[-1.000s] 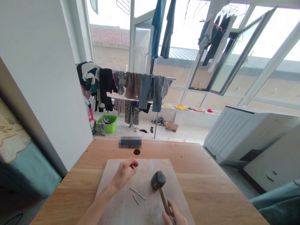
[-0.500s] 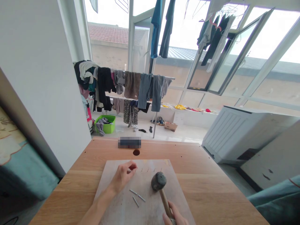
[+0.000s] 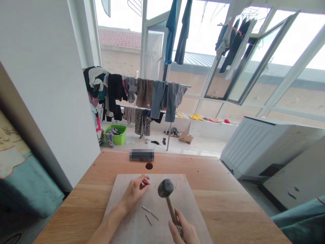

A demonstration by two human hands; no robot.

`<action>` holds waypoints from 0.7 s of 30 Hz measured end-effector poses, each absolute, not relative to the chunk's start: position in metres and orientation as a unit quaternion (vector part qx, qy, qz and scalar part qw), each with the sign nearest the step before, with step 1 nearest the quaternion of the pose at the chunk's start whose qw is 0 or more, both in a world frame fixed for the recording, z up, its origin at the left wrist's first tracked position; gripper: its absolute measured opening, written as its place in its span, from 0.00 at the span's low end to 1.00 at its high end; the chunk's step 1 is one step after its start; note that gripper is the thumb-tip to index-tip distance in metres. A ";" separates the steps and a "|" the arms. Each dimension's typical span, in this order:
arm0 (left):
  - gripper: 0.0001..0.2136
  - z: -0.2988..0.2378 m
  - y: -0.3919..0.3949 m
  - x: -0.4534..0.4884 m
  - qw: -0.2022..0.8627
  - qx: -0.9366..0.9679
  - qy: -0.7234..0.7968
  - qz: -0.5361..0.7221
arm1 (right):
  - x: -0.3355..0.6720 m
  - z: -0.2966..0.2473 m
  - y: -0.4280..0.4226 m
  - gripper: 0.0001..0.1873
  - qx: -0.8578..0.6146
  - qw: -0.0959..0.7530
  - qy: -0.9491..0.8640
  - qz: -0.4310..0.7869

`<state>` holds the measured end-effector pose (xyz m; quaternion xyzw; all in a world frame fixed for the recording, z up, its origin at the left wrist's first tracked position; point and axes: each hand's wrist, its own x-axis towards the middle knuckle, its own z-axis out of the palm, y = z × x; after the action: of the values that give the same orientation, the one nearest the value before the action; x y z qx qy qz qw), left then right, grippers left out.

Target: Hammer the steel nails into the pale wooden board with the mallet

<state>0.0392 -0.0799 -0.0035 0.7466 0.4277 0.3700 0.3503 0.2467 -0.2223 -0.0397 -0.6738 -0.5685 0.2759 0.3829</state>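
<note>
A pale wooden board lies on the wooden table. My left hand rests on the board with thumb and forefinger pinched, seemingly round a small nail near the far edge. My right hand grips the wooden handle of a mallet, whose dark round head hangs just right of my left fingers. Three loose nails lie on the board between my hands. A few nails stand along the board's far edge.
A round hole and a blurred dark object sit at the table's far edge. Beyond stand a rack of hanging clothes, a green basket and a white appliance to the right.
The mallet head has swung left and up, closer to my left fingers. My left hand has stayed pinched at the same spot on the board.
</note>
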 end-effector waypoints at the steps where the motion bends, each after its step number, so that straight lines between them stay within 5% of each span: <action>1: 0.09 -0.004 -0.079 0.040 0.356 0.743 0.428 0.372 | 0.240 -0.033 -0.217 0.50 -0.660 0.389 -0.580 0.278; 16: 0.15 -0.001 -0.078 0.039 0.378 0.753 0.382 0.381 | 0.209 -0.025 -0.192 0.49 -0.631 0.383 -0.622 0.263; 21: 0.19 0.021 -0.103 0.022 0.247 0.822 0.398 0.324 | 0.230 -0.037 -0.208 0.48 -0.647 0.371 -0.614 0.257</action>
<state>0.0220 -0.1029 0.0206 0.8220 0.3977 0.3242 0.2471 0.2302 -0.2084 -0.0373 -0.6470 -0.6144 0.2571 0.3713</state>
